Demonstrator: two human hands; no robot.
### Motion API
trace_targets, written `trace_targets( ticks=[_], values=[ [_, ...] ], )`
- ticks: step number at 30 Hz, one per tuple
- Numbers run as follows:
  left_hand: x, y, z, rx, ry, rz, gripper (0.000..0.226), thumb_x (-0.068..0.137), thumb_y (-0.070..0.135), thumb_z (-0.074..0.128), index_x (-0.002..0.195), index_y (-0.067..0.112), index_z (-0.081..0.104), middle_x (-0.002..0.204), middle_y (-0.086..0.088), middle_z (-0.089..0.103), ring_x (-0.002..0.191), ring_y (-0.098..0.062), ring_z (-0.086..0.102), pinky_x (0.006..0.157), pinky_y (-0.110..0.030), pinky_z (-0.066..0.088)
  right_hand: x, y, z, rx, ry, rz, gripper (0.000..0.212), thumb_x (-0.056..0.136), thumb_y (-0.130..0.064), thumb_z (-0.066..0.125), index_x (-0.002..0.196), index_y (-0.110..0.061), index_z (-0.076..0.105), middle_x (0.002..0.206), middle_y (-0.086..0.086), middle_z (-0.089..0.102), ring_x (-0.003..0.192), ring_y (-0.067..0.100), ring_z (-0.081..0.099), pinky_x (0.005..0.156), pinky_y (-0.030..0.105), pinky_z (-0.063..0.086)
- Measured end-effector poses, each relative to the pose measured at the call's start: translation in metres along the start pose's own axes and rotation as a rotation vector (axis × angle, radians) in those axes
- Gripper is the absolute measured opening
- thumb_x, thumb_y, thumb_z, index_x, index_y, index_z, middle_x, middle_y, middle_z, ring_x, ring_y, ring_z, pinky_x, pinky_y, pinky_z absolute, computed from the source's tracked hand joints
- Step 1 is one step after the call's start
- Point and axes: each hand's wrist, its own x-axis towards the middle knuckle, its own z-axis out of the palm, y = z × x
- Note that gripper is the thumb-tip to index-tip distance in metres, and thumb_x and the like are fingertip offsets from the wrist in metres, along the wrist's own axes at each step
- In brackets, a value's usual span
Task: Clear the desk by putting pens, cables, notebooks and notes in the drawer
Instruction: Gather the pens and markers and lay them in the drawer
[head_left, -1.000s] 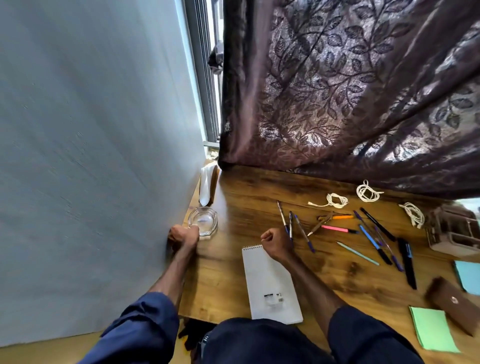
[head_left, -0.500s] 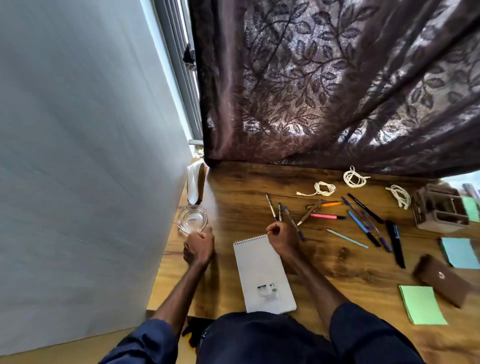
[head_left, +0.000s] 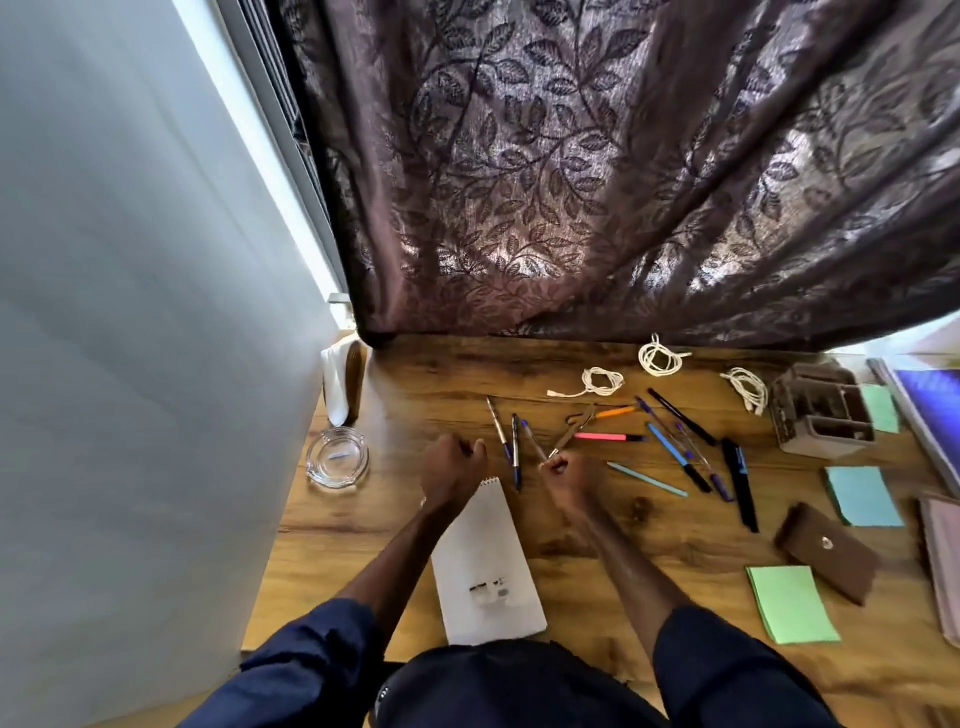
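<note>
A white spiral notepad (head_left: 483, 561) lies on the wooden desk (head_left: 649, 551) in front of me. My left hand (head_left: 452, 467) hovers over its top edge, fingers curled, holding nothing. My right hand (head_left: 563, 470) is also curled, and its knuckles cover the near ends of a purple pen (head_left: 532, 439) and a brown pen (head_left: 569, 434); no grip shows. More pens (head_left: 675, 452) lie scattered to the right. Three white coiled cables (head_left: 597, 382) (head_left: 660, 358) (head_left: 748, 387) lie near the curtain. No drawer is in view.
A glass ashtray (head_left: 337, 457) and a napkin holder (head_left: 343, 384) stand by the left wall. On the right are a desk organizer (head_left: 818, 415), blue notes (head_left: 862, 493), green notes (head_left: 792, 603), a brown pouch (head_left: 826, 551) and notebooks (head_left: 930, 415). A curtain (head_left: 571, 182) hangs behind.
My left hand has moved from the desk's left edge by the ashtray to the notepad's top. The right hand has stayed by the pens. The view has swung to the right.
</note>
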Motion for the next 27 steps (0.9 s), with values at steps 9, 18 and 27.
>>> trace_targets(
  ticks=[9, 18, 27],
  values=[
    [0.017, 0.007, 0.002, 0.018, -0.003, -0.032, 0.022, 0.090, 0.034, 0.063, 0.074, 0.018, 0.068, 0.071, -0.004, 0.070, 0.063, -0.017, 0.065, 0.059, -0.033, 0.055, 0.040, -0.052, 0.026, -0.241, -0.085, -0.083, 0.015, 0.088, -0.027, 0.073, 0.096, -0.015, 0.074, 0.097, 0.001, 0.075, 0.098, 0.020, 0.067, 0.087, 0.032, 0.041],
    [0.057, 0.016, 0.027, 0.200, -0.115, 0.189, 0.036, 0.083, 0.027, 0.072, 0.113, 0.016, 0.056, 0.108, -0.006, 0.057, 0.091, -0.021, 0.055, 0.066, -0.032, 0.050, 0.052, -0.045, 0.017, -0.163, -0.178, -0.100, 0.012, 0.077, -0.016, 0.080, 0.087, -0.016, 0.072, 0.087, -0.002, 0.073, 0.083, 0.015, 0.067, 0.062, 0.024, 0.035],
    [0.086, -0.002, 0.039, 0.574, -0.174, 0.724, 0.033, 0.086, 0.008, 0.058, 0.120, 0.009, 0.059, 0.129, -0.016, 0.051, 0.110, -0.032, 0.054, 0.069, -0.043, 0.057, 0.034, -0.019, -0.026, 0.267, -0.180, -0.066, 0.009, 0.087, -0.013, 0.072, 0.088, -0.021, 0.076, 0.079, -0.006, 0.072, 0.067, 0.010, 0.069, 0.062, 0.034, 0.062]
  ],
)
